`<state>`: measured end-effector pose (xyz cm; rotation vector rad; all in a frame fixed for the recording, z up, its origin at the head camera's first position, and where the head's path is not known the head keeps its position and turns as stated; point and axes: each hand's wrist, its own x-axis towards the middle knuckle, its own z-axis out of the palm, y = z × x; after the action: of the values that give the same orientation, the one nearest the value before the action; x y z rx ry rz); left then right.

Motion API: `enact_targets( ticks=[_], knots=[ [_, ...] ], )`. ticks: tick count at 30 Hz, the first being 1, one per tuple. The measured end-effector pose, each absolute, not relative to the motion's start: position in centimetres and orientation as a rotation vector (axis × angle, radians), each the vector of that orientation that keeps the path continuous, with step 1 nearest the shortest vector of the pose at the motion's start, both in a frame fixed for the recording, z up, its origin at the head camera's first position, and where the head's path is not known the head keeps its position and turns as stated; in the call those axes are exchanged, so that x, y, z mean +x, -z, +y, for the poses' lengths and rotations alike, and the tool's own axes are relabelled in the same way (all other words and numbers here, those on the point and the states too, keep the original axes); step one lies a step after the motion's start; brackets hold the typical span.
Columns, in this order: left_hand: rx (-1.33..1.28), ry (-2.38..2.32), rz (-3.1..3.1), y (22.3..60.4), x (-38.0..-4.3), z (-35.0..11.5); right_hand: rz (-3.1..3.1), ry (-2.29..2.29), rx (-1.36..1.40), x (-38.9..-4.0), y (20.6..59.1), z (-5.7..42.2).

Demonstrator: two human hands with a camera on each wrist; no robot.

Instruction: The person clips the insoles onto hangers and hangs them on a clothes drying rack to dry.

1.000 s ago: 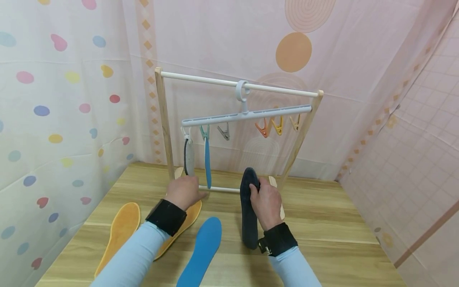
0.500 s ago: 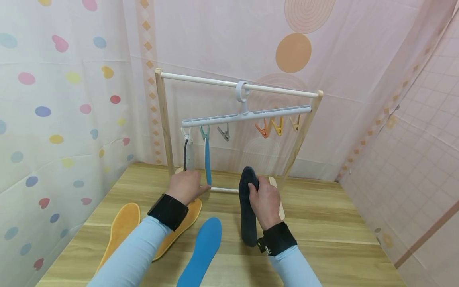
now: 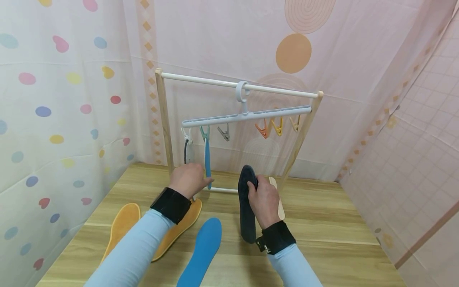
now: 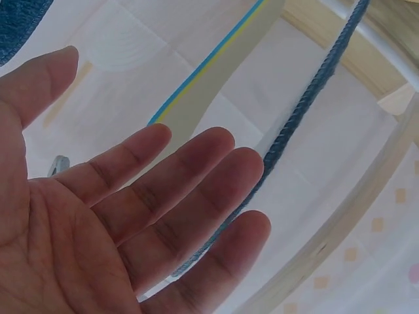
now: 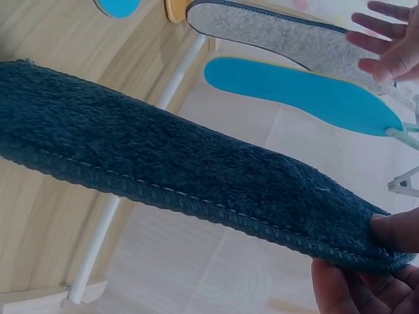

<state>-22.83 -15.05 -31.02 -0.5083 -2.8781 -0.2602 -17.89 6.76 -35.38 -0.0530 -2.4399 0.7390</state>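
My right hand (image 3: 264,199) pinches a dark blue fuzzy insole (image 3: 246,215) near its upper end, thumb on one face and fingers behind; the insole hangs down over the table. A grey insole with a dark edge (image 5: 268,36) hangs from a white clip (image 3: 187,136) at the hanger's left end. Beside that insole is my left hand (image 3: 190,179), fingers extended and the fingertips (image 4: 252,163) right at its dark edge in the left wrist view. Just right of the left hand, a blue insole (image 3: 208,161) hangs from a green clip (image 3: 204,133).
A pale blue hanger (image 3: 229,118) hooks over the rack's white top rod (image 3: 201,81). Its grey (image 3: 225,133), orange (image 3: 263,130) and yellow clips (image 3: 277,127) and a beige clip (image 3: 295,123) hold nothing. On the table lie two orange insoles (image 3: 123,219) and a blue one (image 3: 204,247).
My left hand has moved up and slightly right along the hanging grey insole. My right hand, with the dark blue insole, has shifted slightly up and left.
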Motion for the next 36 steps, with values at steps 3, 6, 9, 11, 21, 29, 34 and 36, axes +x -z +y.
enact_targets(
  ticks=[3, 6, 9, 11, 21, 29, 34, 36],
  knots=[
    [-0.522, 0.246, -2.869, 30.7, -23.0, -14.9, -2.442, -0.738, -0.047, -17.9, 35.3, 6.7],
    [-0.539, 0.247, -2.857, 30.3, -23.2, -14.8, -2.452, -0.736, -0.047, -18.0, 35.2, 6.7],
    [-0.544, 0.277, -2.835, 29.9, -23.4, -14.7, -2.453, -0.733, -0.044, -18.1, 35.1, 6.6],
    [-0.54, 0.289, -2.825, 29.6, -23.6, -14.7, -2.45, -0.725, -0.039, -18.2, 35.1, 6.6],
    [-0.522, 0.352, -2.821, 28.6, -24.3, -14.2, -2.436, -0.709, -0.011, -18.5, 35.0, 6.3],
    [-0.494, 0.36, -2.742, 27.9, -24.8, -13.5, -2.439, -0.71, -0.015, -18.7, 35.0, 6.1],
    [-0.454, 0.358, -2.684, 27.2, -25.1, -12.9, -2.442, -0.716, -0.01, -18.8, 34.9, 6.0],
    [-0.444, 0.363, -2.661, 27.0, -25.3, -12.7, -2.44, -0.722, -0.004, -18.8, 34.8, 6.0]
  ],
)
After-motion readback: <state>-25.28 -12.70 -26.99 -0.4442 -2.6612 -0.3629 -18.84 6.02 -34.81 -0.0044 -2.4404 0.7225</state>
